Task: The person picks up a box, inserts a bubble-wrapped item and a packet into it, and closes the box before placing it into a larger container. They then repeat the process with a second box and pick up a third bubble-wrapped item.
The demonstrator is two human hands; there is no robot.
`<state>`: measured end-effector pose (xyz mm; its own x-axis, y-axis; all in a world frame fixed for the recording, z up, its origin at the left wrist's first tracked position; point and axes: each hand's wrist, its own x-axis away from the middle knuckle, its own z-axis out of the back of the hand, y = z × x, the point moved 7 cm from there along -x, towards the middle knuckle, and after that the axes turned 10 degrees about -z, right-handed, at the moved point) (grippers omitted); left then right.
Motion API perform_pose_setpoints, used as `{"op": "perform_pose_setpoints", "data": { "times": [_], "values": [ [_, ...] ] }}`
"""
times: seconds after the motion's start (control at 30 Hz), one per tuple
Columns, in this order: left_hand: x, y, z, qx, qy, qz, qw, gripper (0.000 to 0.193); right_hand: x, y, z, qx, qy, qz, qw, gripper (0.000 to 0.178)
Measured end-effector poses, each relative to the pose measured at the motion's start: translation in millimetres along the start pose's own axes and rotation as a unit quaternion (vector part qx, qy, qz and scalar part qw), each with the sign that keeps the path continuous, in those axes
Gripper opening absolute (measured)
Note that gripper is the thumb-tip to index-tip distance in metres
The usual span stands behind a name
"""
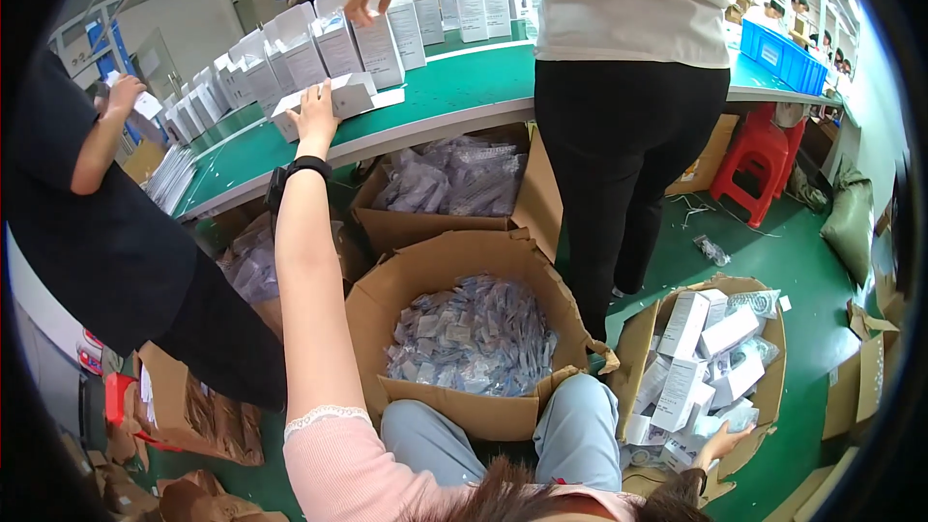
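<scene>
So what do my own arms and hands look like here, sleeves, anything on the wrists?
The left arm wears a short pink sleeve with a white lace cuff, the forearm below it bare. A black wristband or watch circles the left wrist, and the left hand is bare, no glove. The right hand is bare too; its arm is mostly out of view.

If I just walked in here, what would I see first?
Probably the person's left hand stretched up onto the green table, touching a white box lying flat at its edge. In front of their knees sits an open cardboard box full of small clear packets. Their right hand reaches down into another carton of white boxes on the right.
</scene>
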<state>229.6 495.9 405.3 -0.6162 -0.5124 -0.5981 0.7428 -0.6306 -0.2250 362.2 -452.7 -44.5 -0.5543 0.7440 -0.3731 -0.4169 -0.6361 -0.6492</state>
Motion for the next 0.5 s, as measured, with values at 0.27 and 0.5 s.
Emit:
{"op": "perform_pose_setpoints", "data": {
  "times": [0.27,0.5],
  "values": [
    [10,-2,12,0.018,0.011,0.015,1.0,0.069,0,-4,6,-0.014,-0.019,-0.027,0.999,0.062],
    [7,-23,2,-0.083,0.044,-0.095,0.991,0.047,5,2,3,-0.018,-0.008,-0.007,1.0,0.063]
  ]
}}
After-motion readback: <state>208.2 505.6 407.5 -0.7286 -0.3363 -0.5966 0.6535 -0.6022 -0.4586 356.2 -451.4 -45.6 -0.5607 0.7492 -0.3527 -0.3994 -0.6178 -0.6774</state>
